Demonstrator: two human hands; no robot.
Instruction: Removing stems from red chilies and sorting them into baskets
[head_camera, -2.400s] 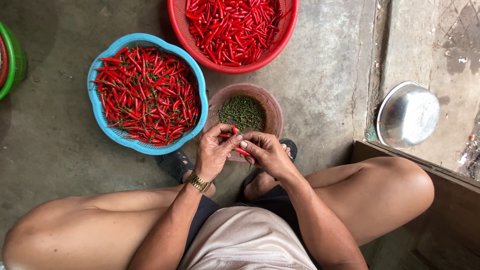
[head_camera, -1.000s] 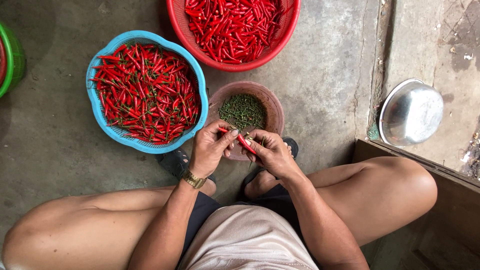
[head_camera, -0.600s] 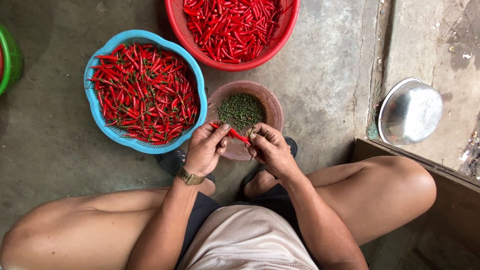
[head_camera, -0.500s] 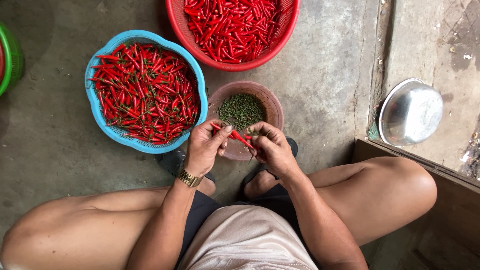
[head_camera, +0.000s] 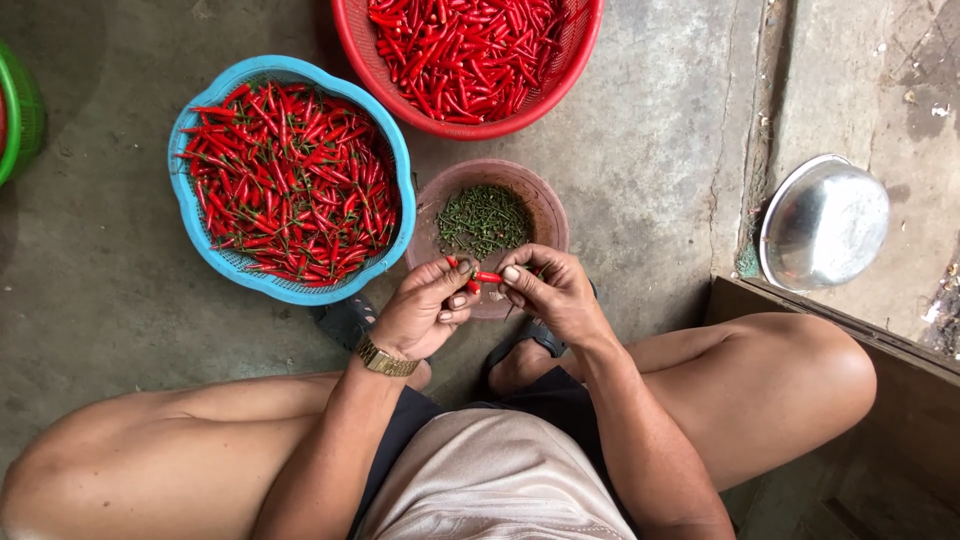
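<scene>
A single red chili (head_camera: 486, 276) is held between the two hands, directly above the near rim of the brown bowl (head_camera: 552, 212). The left hand (head_camera: 425, 312) is closed in a pinch on one end of the chili, thumb against fingertips, with a gold watch (head_camera: 386, 359) worn at the wrist. The right hand (head_camera: 553, 293) is pinched on the other end, its thumb pressed near the stem. The chili is kept over the bowl so that whatever is pulled off can drop straight in; a heap of green stems (head_camera: 484, 217) is already gathered there.

The blue basket (head_camera: 390, 160), filled with red chilies that bear green stems, is set just beside the bowl on the left hand's side, within easy reach. The red basket (head_camera: 580, 50), placed beyond the bowl, is filled with chilies on which almost no green is seen, so the two lots are kept apart. A metal bowl (head_camera: 824, 222) is left upturned on the concrete floor (head_camera: 650, 150) well to the right, away from the work. The edge of a green basket (head_camera: 22, 112) is seen at far left. The knees are spread wide so the bowl sits between the feet.
</scene>
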